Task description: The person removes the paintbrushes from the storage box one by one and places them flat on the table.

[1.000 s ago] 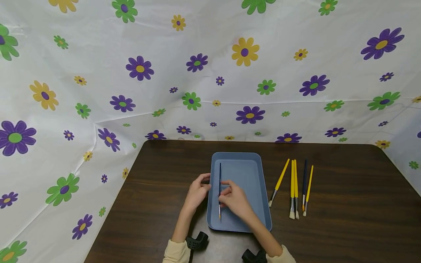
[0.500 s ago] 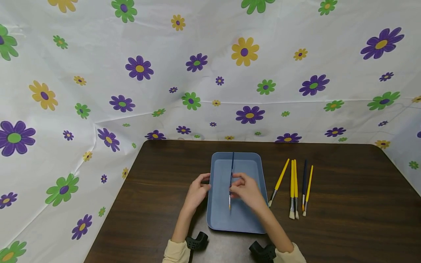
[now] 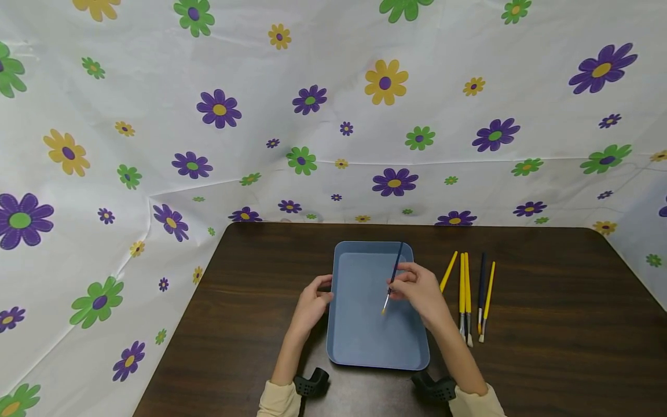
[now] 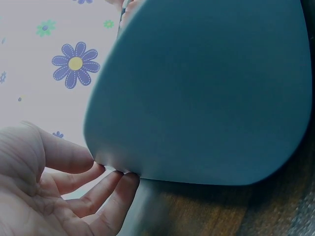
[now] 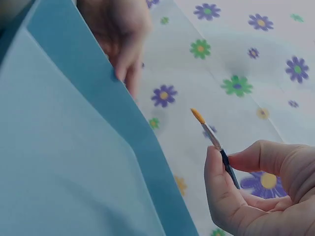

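A blue-grey tray (image 3: pixel 359 336) with a raised rim lies on the table. My left hand (image 3: pixel 311 307) holds its left edge, with the thumb and fingertips right at the rim; the left wrist view shows the same grip on the tray (image 4: pixel 197 98). My right hand (image 3: pixel 419 292) pinches a slim paintbrush (image 3: pixel 394 267) between thumb and fingers over the tray's right part. This brush has a dark blue handle, a silver ferrule and an orange bristle tip (image 5: pixel 197 115). It slants, bristles down toward me and handle up toward the far rim. The right fingers cover part of its handle.
Several paintbrushes lie on the brown wooden table (image 3: pixel 563 324) right of the tray: yellow-handled brushes (image 3: pixel 462 284) and a dark blue-handled brush (image 3: pixel 482 284). My right forearm overlaps the nearest ones. A white flowered cloth (image 3: pixel 333 116) hangs behind the table.
My right hand has carried the paintbrush from the tray's left side to its right side, and the brush has tilted. The left hand stays at the left rim.
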Demonstrator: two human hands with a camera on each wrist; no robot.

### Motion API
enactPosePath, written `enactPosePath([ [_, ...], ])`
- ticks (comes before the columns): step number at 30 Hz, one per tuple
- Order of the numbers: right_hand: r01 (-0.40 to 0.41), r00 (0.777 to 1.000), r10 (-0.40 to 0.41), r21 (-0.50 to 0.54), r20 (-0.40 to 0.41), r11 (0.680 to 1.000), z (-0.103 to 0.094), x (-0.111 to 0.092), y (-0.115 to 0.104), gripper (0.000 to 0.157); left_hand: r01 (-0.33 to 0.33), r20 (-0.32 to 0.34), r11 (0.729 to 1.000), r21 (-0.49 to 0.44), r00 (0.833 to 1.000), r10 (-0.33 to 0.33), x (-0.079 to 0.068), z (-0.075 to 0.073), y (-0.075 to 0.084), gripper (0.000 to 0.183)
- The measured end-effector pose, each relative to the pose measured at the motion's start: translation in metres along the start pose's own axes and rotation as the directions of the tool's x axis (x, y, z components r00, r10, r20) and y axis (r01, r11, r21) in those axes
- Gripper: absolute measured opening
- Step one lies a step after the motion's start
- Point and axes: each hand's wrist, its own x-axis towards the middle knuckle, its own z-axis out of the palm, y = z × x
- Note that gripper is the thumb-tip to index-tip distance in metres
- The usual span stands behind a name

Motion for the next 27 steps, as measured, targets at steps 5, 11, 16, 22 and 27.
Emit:
enactPosePath([
  [5, 0.018, 1.0, -0.018, -0.004, -0.005, 1.0, -0.019, 0.002, -0.002, 0.051, 0.018, 0.004, 1.0, 0.011, 1.0, -0.018, 0.001, 0.0, -0.001, 0.044],
  [11, 0.029, 1.0, -0.029, 0.016, -0.01, 0.999, -0.04, 0.003, -0.002, 0.051, 0.008, 0.002, 1.0, 0.006, 1.0, -0.008, 0.0, -0.001, -0.001, 0.045],
  [16, 0.023, 1.0, -0.022, 0.033, -0.018, 0.999, -0.054, 0.003, -0.004, 0.051, -0.004, 0.002, 1.0, -0.004, 1.0, 0.004, 0.0, -0.001, -0.002, 0.045],
  [22, 0.034, 0.999, -0.033, 0.027, -0.024, 0.999, -0.067, 0.001, -0.005, 0.05, -0.004, 0.007, 1.0, -0.007, 1.0, 0.004, -0.001, -0.002, -0.003, 0.045],
  [27, 0.022, 0.999, -0.022, 0.007, -0.049, 1.0, -0.077, 0.0, -0.005, 0.052, -0.004, 0.007, 1.0, -0.012, 1.0, 0.004, -0.001, -0.002, -0.002, 0.045],
])
